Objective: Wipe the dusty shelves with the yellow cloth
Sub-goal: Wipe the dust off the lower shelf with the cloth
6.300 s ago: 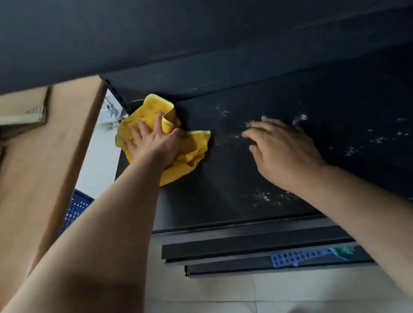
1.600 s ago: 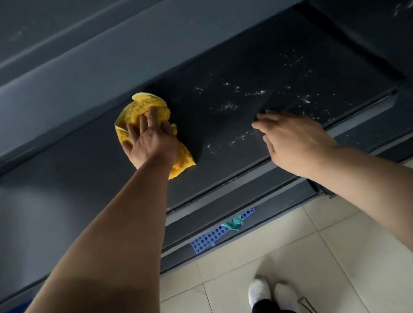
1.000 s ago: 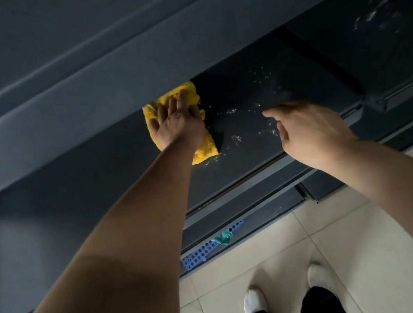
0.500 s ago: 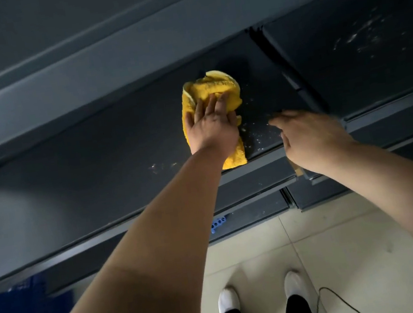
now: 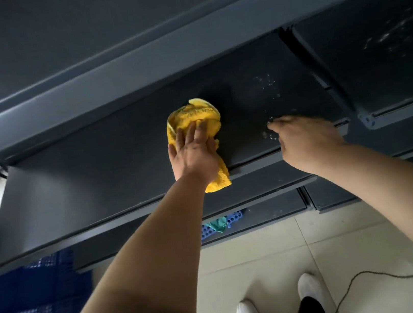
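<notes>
A bunched yellow cloth [image 5: 195,116] lies on a dark shelf [image 5: 100,169]. My left hand [image 5: 194,155] presses flat on the cloth, fingers spread over it. White dust specks [image 5: 267,84] remain on the shelf to the right of the cloth. My right hand [image 5: 305,141] rests palm down on the shelf's front right part, holding nothing. The neighbouring shelf [image 5: 384,62] on the right, past a dark upright, carries white dust streaks.
A higher shelf's front edge [image 5: 132,60] overhangs the work area. Lower shelves show below, one holding a blue perforated piece with a green rag [image 5: 221,224]. Blue crates [image 5: 21,304] stand at the lower left. My white-socked feet [image 5: 275,304] and a thin cable [image 5: 379,280] are on the tiled floor.
My left hand has slid the yellow cloth along the shelf from its left end toward the right over the dust. My right hand stayed resting on the shelf's front.
</notes>
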